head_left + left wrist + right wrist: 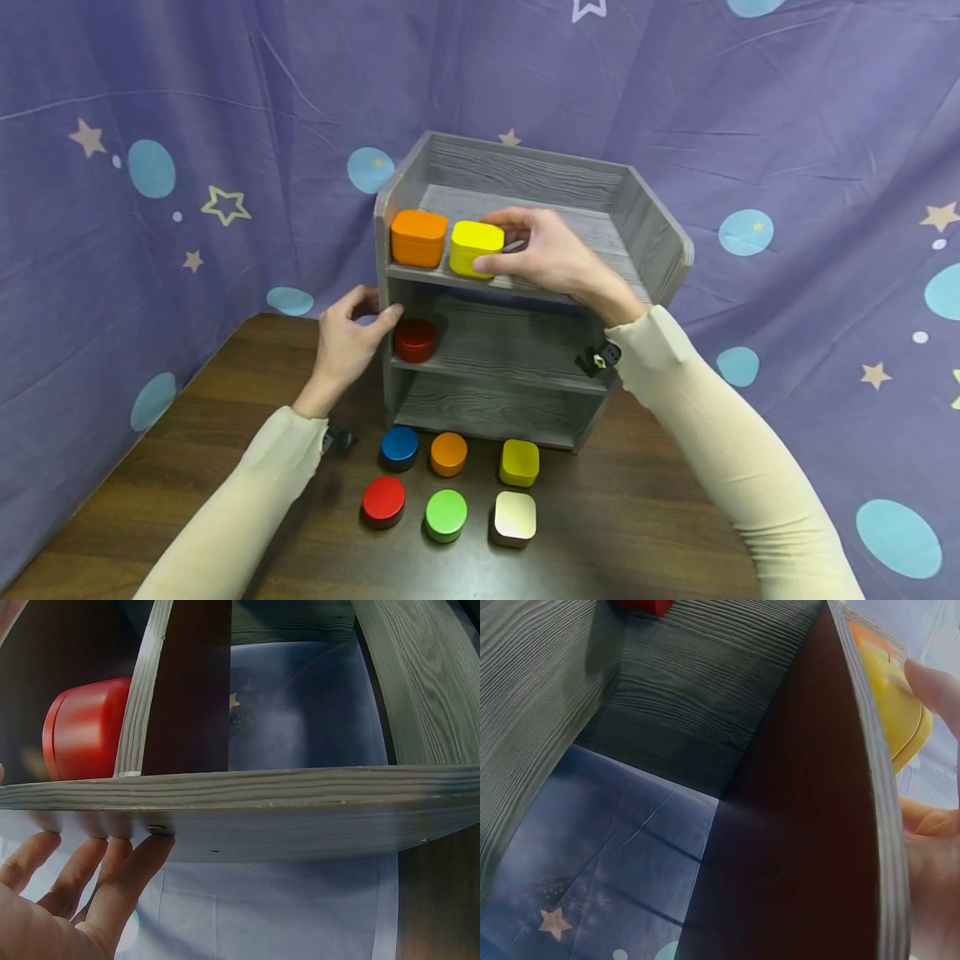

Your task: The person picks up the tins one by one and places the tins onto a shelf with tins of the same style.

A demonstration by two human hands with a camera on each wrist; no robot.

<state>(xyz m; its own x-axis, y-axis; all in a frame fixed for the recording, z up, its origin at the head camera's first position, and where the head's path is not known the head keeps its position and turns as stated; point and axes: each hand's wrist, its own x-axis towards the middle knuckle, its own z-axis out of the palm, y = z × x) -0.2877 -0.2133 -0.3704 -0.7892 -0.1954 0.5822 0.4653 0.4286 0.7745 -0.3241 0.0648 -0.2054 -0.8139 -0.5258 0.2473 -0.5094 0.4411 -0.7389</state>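
My right hand (543,250) grips a yellow rounded-square tin (477,248) at the front of the top level of a grey wooden shelf (510,167). An orange tin (418,239) of similar shape stands just left of it, in the top left corner. In the right wrist view, thumb and fingers lie on either side of the yellow tin (891,701). My left hand (348,342) is at the shelf's left side panel, thumb by the front edge; the left wrist view shows its fingertips (161,844) against the panel's outer face. A red round tin (415,340) sits on the middle level.
On the brown table (637,517) before the shelf stand blue (399,447), orange (448,454), red (383,502) and green (446,515) round tins. To their right are a yellow squarish tin (519,462) and a cream one (514,518). A purple patterned curtain (300,167) hangs behind.
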